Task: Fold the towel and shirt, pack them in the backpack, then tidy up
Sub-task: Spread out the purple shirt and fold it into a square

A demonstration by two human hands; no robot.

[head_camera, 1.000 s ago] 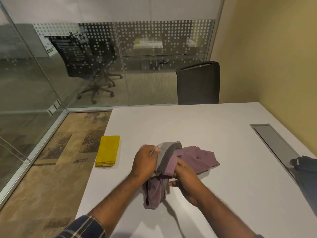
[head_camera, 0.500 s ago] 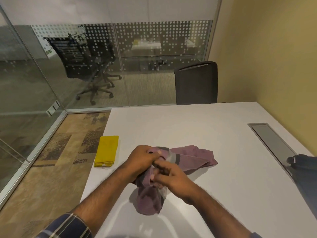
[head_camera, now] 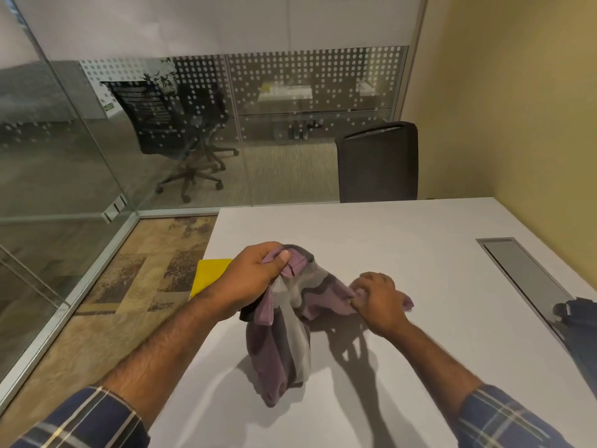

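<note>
The left hand (head_camera: 255, 279) grips an edge of the purple and grey shirt (head_camera: 284, 337), thumb pressed over the cloth, and holds it lifted above the white counter (head_camera: 403, 253). The right hand (head_camera: 376, 300) pinches another part of the same shirt, lower and close to the counter. Between and below the two hands the shirt hangs bunched, its lowest fold near the counter. The folded yellow towel (head_camera: 210, 276) lies just behind the left hand. The dark backpack (head_camera: 578, 321) sits well to the right of the right hand.
</note>
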